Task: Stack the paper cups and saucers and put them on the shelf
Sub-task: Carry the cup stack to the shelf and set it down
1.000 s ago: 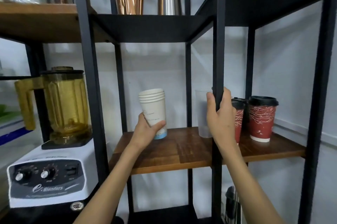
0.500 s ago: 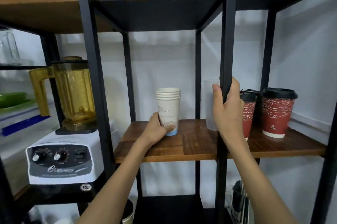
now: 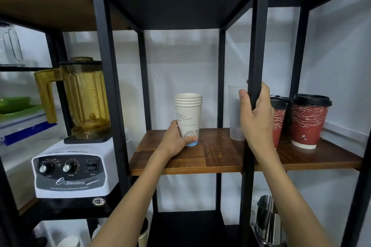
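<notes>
Head view: the left hand (image 3: 174, 140) wraps the base of the paper cup stack (image 3: 188, 119), upright on the wooden shelf (image 3: 220, 154). At 3 o'clock, the right hand (image 3: 255, 118) clamps the black post (image 3: 259, 45).

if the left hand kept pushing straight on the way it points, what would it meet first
Nothing close: past the stack of paper cups held by the left hand, the wooden shelf looks bare back to the white wall, though depth is unclear.
</notes>
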The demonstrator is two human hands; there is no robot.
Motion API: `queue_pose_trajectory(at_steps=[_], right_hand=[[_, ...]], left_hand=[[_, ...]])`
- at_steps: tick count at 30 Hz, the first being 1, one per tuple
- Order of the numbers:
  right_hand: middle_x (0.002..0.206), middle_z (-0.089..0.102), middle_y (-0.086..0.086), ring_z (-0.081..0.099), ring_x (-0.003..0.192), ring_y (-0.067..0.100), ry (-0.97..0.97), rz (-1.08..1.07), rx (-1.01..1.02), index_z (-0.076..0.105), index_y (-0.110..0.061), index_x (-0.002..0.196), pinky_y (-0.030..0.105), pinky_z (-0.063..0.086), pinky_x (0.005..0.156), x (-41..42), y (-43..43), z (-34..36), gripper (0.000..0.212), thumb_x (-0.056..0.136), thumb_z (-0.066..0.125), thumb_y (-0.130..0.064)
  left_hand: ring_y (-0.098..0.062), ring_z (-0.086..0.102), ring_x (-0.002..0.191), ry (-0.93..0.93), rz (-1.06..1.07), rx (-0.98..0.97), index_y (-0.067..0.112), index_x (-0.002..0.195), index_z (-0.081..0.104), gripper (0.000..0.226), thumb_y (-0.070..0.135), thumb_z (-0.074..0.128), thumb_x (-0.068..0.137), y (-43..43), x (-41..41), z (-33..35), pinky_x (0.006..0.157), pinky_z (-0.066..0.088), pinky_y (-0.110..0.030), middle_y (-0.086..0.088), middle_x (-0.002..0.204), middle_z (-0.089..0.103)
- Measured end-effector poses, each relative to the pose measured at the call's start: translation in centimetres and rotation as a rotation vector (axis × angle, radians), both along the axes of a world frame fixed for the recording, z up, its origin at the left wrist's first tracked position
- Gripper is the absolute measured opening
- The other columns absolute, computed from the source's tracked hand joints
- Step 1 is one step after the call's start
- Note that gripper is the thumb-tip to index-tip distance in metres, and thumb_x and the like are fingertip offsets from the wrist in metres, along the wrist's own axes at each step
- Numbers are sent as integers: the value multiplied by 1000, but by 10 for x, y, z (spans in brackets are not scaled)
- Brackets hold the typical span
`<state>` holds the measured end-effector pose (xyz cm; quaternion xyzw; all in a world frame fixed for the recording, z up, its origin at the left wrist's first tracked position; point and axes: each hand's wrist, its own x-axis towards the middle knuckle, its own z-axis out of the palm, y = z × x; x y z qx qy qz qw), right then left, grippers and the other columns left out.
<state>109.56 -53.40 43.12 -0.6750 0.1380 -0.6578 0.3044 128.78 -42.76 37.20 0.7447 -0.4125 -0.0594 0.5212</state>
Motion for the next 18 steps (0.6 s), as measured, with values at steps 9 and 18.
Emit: queue_pose_trajectory(at_steps=[9,18], right_hand=[[104,55,-29,49,93,-31,8,16,29,41,-18,141,-11,34,72,-2,1,0,48,100,51,-40],[114,66,-3,65,95,9,66,-7,-6,38,-21,141,15,54,79,-3,4,2,46,100,50,-40]], left_hand=[[-20,56,118,-14,9,0,12,134,44,70,25,82,77,0,-4,0,91,43,-28,-7,134,59],[-21,58,119,46,32,63,13,138,43,83,35,86,70,2,-2,3,101,49,-36,-5,135,60]])
